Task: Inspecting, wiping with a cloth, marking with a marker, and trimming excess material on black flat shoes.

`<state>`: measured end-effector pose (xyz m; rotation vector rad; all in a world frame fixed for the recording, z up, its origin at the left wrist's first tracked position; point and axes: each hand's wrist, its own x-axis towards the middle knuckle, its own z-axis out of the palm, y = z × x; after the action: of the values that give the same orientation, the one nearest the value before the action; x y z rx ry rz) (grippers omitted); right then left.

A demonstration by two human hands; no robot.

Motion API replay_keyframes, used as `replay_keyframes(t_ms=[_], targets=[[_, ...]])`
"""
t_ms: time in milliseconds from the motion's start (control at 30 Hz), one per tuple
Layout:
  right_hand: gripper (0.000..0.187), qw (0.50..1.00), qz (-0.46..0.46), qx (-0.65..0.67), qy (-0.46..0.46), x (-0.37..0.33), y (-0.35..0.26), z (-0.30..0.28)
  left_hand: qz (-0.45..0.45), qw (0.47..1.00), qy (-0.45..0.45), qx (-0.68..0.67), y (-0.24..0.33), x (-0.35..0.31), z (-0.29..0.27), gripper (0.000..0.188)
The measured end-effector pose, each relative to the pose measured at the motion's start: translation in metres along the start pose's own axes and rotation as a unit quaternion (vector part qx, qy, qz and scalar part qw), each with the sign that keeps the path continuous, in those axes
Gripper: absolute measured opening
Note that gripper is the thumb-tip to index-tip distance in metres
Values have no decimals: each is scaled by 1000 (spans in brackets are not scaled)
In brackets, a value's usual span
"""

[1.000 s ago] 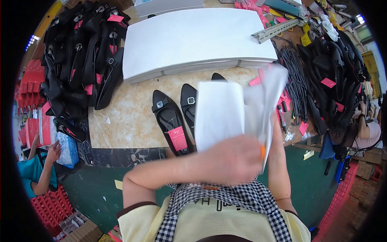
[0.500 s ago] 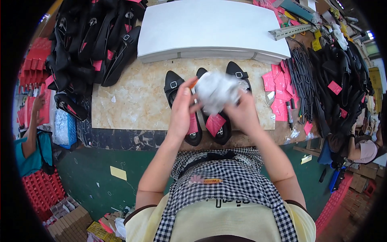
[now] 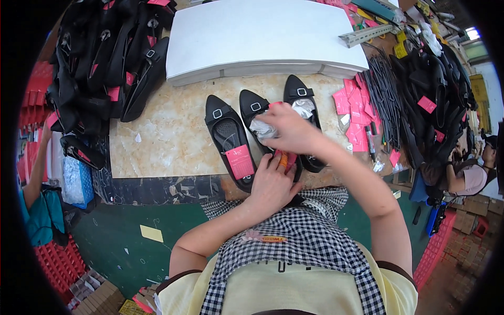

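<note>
Three black pointed flat shoes with square buckles lie side by side, toes away from me. The left shoe (image 3: 214, 109) has a pink tag (image 3: 240, 162) in its heel part. My right hand (image 3: 293, 130) presses crumpled white paper (image 3: 262, 129) into the opening of the middle shoe (image 3: 252, 101), fingers closed over it. My left hand (image 3: 271, 185) grips the heel of that same shoe, an orange band showing at a finger. Under the hands the heel and a bit of pink are mostly hidden. Crumpled paper (image 3: 303, 108) also fills the right shoe (image 3: 297, 87) behind its buckle.
Beyond the shoes lies a big stack of white sheets (image 3: 262, 37). Black shoes are heaped at left (image 3: 105, 58) and right (image 3: 420, 79). Pink tags (image 3: 357, 110), black strips (image 3: 386, 100) and a marker (image 3: 370, 143) lie at right. Other people work at both sides.
The white paper has gone from between both raised hands down into the middle shoe, under my right hand. My left hand has dropped to that shoe's heel.
</note>
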<state>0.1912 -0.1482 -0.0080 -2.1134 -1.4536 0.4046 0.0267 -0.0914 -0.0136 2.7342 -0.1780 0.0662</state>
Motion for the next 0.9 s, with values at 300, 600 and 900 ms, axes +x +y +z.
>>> replay_keyframes(t_ms=[300, 600, 900], targets=[[69, 986, 47, -156, 36, 7, 18, 1, 12, 999, -32, -16, 2, 1, -2, 50], [55, 986, 111, -108, 57, 26, 27, 0, 43, 996, -51, 53, 6, 11, -9, 47], [52, 982, 79, 14, 169, -51, -3, -51, 62, 952, 263, 140, -118, 207, -109, 37]])
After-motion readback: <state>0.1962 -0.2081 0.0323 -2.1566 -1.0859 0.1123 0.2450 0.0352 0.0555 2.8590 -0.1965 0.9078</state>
